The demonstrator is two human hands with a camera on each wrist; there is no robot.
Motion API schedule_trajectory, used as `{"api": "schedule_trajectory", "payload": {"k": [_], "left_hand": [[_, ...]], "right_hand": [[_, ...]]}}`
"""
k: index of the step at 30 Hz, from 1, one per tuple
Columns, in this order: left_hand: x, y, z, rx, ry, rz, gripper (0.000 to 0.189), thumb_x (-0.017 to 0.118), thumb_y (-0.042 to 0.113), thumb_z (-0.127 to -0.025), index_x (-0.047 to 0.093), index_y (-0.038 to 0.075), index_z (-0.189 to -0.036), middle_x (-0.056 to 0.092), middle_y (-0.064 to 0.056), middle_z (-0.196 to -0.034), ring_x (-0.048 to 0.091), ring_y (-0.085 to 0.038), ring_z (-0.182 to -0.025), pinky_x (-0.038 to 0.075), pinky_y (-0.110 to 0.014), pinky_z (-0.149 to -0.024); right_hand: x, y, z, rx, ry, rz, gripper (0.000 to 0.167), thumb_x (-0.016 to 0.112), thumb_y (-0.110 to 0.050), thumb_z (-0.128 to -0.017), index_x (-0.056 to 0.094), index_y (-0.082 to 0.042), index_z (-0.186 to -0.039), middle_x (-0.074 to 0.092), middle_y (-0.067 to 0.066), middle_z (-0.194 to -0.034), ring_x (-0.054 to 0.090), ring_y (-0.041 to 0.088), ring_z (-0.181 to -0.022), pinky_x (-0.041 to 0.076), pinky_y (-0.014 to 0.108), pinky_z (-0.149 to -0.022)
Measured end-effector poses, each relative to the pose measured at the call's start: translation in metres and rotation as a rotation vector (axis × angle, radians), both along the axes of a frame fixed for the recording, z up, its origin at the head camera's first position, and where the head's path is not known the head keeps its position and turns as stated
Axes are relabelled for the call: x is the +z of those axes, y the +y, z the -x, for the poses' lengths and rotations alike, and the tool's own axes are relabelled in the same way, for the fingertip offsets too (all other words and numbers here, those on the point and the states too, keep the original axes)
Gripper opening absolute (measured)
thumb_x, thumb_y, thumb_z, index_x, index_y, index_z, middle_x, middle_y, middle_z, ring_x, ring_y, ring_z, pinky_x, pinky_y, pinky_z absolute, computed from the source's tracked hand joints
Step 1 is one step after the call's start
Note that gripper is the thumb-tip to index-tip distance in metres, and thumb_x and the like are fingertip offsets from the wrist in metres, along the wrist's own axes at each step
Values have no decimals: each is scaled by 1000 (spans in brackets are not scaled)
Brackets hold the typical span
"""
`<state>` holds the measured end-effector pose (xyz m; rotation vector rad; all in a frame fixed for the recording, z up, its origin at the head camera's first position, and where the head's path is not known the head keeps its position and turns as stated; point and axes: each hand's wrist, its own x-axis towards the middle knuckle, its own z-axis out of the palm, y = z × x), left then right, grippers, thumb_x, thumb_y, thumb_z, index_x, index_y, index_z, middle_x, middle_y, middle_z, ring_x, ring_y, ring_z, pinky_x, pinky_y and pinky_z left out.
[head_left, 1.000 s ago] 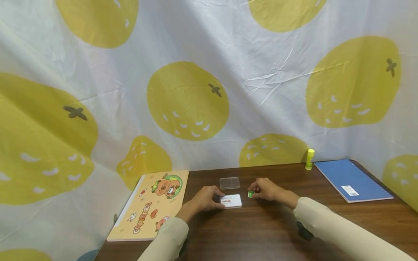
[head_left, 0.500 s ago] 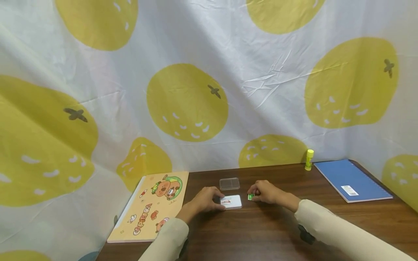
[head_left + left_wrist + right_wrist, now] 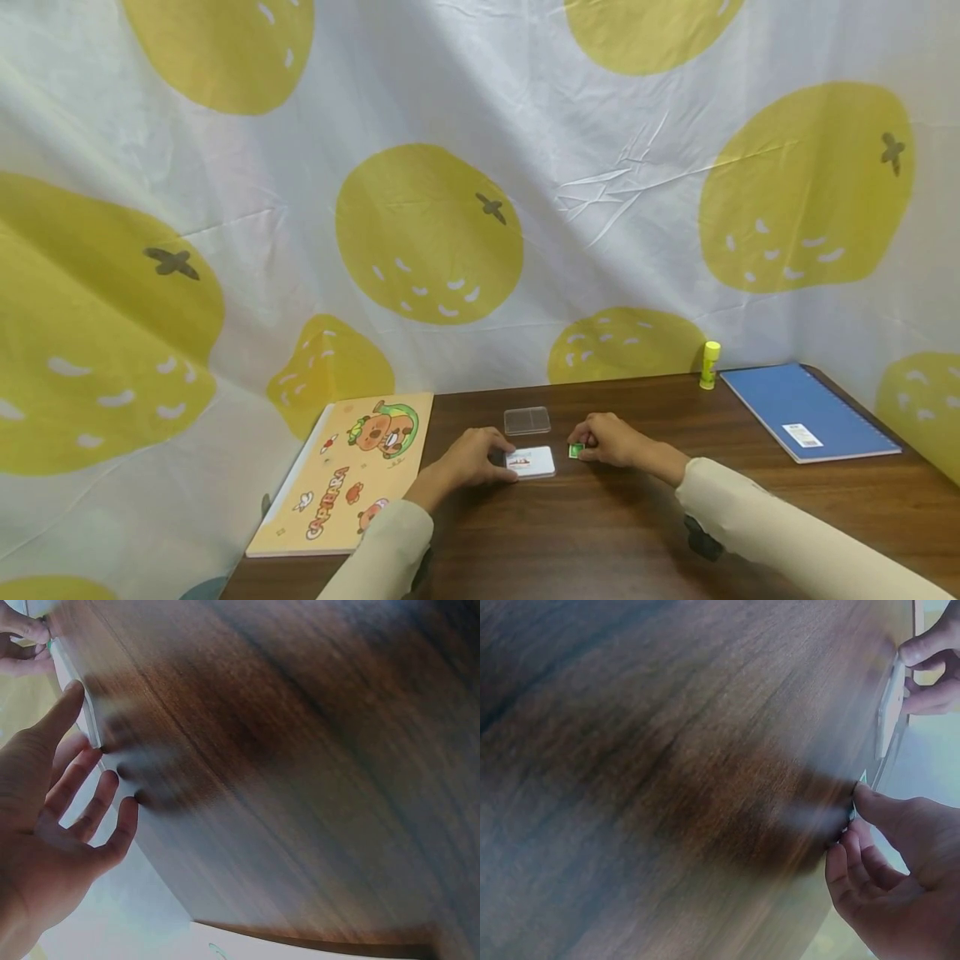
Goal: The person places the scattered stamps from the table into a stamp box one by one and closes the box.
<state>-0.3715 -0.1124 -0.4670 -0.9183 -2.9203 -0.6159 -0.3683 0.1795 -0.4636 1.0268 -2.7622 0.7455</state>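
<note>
While the white card [image 3: 537, 462] lies low over the table [image 3: 525, 542] near its middle, the left hand [image 3: 471, 458] grips its left end, thumb at the near corner and fingertips at the far one. To its right, apart from it, the right hand [image 3: 611, 439] pinches a small green piece [image 3: 576, 451] between thumb and fingers. Just beyond the card lies a clear plastic case [image 3: 527, 421]. Compared with half a second ago, both hands keep their places and their holds, and the card, piece and case show no clear shift; only the head view tilts slightly.

Part of the green piece hides behind the fingers, and whether it touches the table cannot be told. The card's red and grey print is too small to make out. Both wrist views are blurred and show the card almost edge-on.

Farther out, a cartoon notebook [image 3: 341, 483] lies at the left, its lower edge partly covered by a sleeve. A yellow glue stick [image 3: 709, 367] stands beside a blue notebook [image 3: 813, 412] at the right, before a fruit-print curtain [image 3: 427, 233], cut off above.
</note>
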Motion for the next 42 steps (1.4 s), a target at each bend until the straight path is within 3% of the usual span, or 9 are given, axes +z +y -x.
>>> {"api": "schedule_trajectory", "payload": {"k": [6, 26, 36, 42], "left_hand": [[2, 0, -1, 7, -9, -5, 44, 92, 32, -80, 80, 9, -116, 73, -2, -112, 66, -19, -108, 53, -36, -100], [2, 1, -1, 13, -24, -1, 44, 91, 33, -81, 79, 10, -117, 73, -2, -116, 66, -21, -113, 53, -37, -101], [1, 0, -1, 7, -20, -7, 45, 91, 33, -80, 79, 9, -117, 73, -2, -116, 66, -21, -112, 52, -37, -101], [1, 1, -1, 6, -11, -7, 45, 92, 32, -80, 79, 9, -117, 72, -3, -115, 66, -21, -111, 52, -37, -101]], "right_hand": [[-1, -1, 2, -4, -5, 32, 22, 84, -1, -84, 77, 3, -104, 70, 5, -85, 63, 19, -78, 50, 23, -67], [-6, -3, -1, 19, 124, 90, 27, 84, 6, -77, 79, -2, -102, 62, 4, -85, 65, 18, -74, 53, 21, -64], [-10, -1, -1, 31, 92, 120, 22, 81, 8, -82, 78, -2, -102, 66, 6, -91, 66, 17, -77, 54, 21, -66], [-9, -2, 0, 61, 131, 150, 20, 79, 9, -83, 78, -2, -99, 69, 8, -89, 66, 16, -75, 57, 27, -66]]}}
